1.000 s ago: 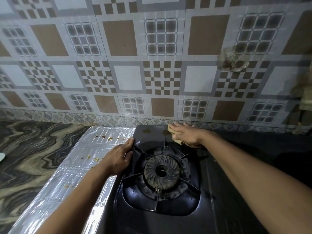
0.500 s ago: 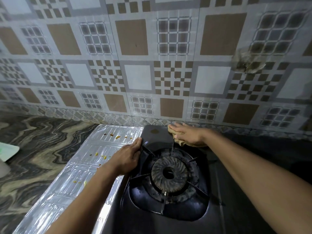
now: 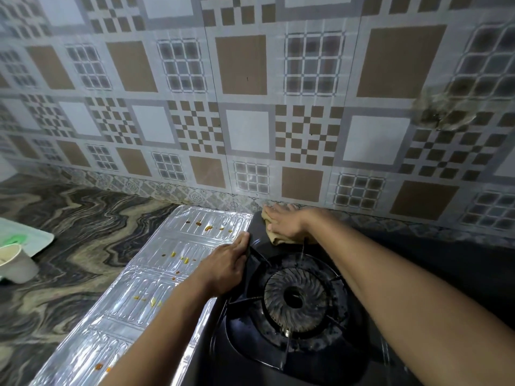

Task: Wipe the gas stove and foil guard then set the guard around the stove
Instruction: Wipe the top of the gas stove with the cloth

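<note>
A black single-burner gas stove (image 3: 250, 358) stands on the counter, its round burner (image 3: 295, 298) in the middle. My right hand (image 3: 284, 222) presses a tan cloth (image 3: 274, 238) flat against the stove's far left corner, near the wall. My left hand (image 3: 225, 264) rests on the stove's left edge with its fingers laid along it. A silver foil guard (image 3: 133, 288) lies flat on the counter to the left of the stove, spotted with yellow and brown food stains.
The patterned tile wall (image 3: 245, 107) rises right behind the stove, with a greasy smear (image 3: 440, 112) at the upper right. At the far left of the marbled counter (image 3: 69, 246) stand a white cup (image 3: 15, 263) and a white-green tray (image 3: 25, 238).
My right hand has slid the cloth a little leftward along the stove's back edge. My head has shifted, so the scene sits further right and the cup has come into view.
</note>
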### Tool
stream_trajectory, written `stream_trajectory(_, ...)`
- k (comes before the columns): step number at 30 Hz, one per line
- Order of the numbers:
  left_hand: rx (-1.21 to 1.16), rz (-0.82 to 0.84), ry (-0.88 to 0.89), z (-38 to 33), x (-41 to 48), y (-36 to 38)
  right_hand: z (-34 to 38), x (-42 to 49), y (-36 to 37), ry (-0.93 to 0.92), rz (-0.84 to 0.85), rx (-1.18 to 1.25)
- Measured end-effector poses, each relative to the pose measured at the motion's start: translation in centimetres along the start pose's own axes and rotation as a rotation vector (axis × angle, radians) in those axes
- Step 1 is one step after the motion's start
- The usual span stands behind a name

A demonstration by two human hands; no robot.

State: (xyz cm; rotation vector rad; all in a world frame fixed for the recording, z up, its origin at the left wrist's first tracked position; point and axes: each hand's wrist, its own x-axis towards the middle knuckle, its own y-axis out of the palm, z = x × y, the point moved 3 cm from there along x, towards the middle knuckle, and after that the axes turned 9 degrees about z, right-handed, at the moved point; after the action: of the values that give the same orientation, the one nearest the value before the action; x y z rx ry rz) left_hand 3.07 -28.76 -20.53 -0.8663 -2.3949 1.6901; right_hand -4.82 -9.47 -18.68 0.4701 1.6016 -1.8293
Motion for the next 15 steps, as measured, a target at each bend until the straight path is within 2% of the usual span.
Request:
stream_trajectory(8, -0.015, -0.013, 0.007, 0.1, 0.1, 0.1, 2.7, -0.5, 0.8, 0.109, -0.062, 0.021)
stream_trajectory(15, -0.081, -0.04, 0.011, 0.2, 0.1, 0.3, 3.2, -0.7, 1.9, -0.018, -0.132, 0.053)
